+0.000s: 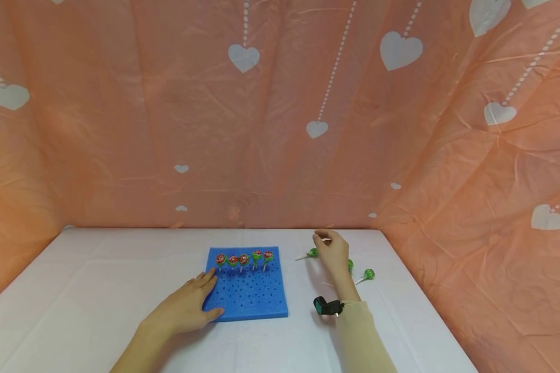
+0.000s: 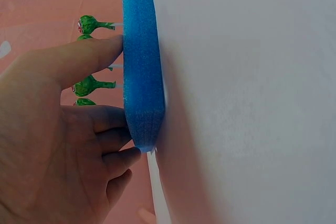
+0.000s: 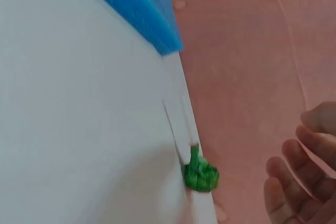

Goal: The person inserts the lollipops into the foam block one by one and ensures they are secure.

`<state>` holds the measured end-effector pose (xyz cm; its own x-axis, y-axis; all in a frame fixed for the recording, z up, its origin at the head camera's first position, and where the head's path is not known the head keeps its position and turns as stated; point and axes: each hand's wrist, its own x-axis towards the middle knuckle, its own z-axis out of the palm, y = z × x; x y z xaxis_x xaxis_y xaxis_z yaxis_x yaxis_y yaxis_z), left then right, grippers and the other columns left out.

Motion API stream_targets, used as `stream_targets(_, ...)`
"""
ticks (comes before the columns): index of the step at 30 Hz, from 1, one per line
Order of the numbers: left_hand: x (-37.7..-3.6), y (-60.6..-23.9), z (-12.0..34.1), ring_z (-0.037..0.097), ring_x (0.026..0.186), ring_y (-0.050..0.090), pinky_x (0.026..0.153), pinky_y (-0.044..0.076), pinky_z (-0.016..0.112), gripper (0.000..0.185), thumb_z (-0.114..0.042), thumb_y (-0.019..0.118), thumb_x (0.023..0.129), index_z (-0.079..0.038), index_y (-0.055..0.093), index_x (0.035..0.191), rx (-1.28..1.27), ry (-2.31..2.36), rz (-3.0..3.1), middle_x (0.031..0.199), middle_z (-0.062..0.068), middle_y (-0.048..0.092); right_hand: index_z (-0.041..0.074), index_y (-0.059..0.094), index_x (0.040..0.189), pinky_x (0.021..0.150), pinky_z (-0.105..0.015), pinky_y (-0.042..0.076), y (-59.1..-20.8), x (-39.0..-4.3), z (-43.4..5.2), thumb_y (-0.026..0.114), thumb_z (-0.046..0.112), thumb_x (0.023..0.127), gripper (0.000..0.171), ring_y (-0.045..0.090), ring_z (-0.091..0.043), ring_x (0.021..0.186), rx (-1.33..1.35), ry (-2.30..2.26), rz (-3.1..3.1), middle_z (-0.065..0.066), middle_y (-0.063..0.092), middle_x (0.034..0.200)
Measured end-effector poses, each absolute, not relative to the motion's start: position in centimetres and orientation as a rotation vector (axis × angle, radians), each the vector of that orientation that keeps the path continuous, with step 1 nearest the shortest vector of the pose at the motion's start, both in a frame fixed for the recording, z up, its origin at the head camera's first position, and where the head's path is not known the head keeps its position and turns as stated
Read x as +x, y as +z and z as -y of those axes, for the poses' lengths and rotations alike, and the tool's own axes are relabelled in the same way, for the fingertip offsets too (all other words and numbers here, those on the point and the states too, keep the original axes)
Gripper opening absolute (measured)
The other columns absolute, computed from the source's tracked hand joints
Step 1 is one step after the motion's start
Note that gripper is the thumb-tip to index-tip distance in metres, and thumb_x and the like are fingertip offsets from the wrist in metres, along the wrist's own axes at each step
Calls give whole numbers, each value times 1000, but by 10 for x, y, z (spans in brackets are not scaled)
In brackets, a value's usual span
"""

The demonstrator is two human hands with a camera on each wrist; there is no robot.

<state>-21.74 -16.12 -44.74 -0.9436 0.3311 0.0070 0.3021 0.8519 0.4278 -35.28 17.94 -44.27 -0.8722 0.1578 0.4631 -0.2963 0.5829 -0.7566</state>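
A blue foam board (image 1: 256, 298) dotted with small holes lies on the table. Several lollipops (image 1: 244, 260) in red and green wrappers stand in a row near its far edge, sticks in the foam. My left hand (image 1: 186, 305) rests at the board's left side, fingers and thumb extended over its edge; the left wrist view shows fingertips (image 2: 116, 45) against the foam. Raised to the right of the board, my right hand (image 1: 333, 254) has loosely bent fingers and nothing between them. Close by it lies a loose lollipop (image 1: 312, 253), whose green wrapper (image 3: 201, 176) shows in the right wrist view.
Two more lollipops, one partly behind the right wrist (image 1: 350, 266) and one farther right (image 1: 369, 274), lie on the white-covered table (image 1: 98, 290). A black wrist camera (image 1: 327, 306) is on the right wrist. An orange curtain (image 1: 191, 129) with white hearts hangs behind.
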Motion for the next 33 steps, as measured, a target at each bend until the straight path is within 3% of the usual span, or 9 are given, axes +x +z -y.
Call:
stream_targets(6,-217,-447,161,51,149,33,120,31,64,83,-45,76,92,11,50,147,501,673,-2954,163,28,35,4,77,113,76,-37,58,-448,-355,-192,70,14,97,20,70,-30,94,-12,1263,2432,-14,76,108)
stream_targets(12,-216,-447,161,52,149,33,120,31,64,83,-44,76,92,11,50,147,501,676,-2953,163,28,35,2,74,121,64,-28,55,-454,-355,-197,67,14,99,26,71,-25,84,-46,1307,2599,-17,74,115)
stream_targets(15,-216,-447,162,52,148,33,120,32,64,82,-44,76,92,11,50,147,507,673,-2956,163,28,35,3,73,124,71,-33,57,-457,-356,-198,67,15,100,27,71,-27,93,-50,1292,2665,-17,71,123)
stream_targets(18,-217,-447,161,52,148,33,119,32,64,82,-43,76,92,11,50,147,507,673,-2956,163,29,35,3,72,127,87,-45,58,-460,-357,-198,65,15,101,30,68,-35,111,-21,1253,2703,-19,69,130)
stream_targets(22,-217,-446,161,52,148,33,120,31,64,82,-44,76,92,11,50,147,506,668,-2953,163,29,35,3,69,133,104,-56,51,-463,-358,-197,63,15,101,35,59,-42,129,2,1236,2740,-21,67,135)
stream_targets(25,-217,-446,161,52,148,33,119,32,64,82,-44,75,92,11,50,148,509,661,-2957,162,28,35,3,68,135,106,-58,49,-464,-359,-196,63,16,101,37,59,-43,130,7,1207,2759,-21,68,134)
stream_targets(33,-218,-450,162,51,148,35,120,32,63,82,-44,75,92,11,50,147,529,646,-2981,162,28,36,4,72,131,98,-55,55,-465,-359,-193,63,12,101,32,67,-40,118,3,1160,2781,-22,71,126)
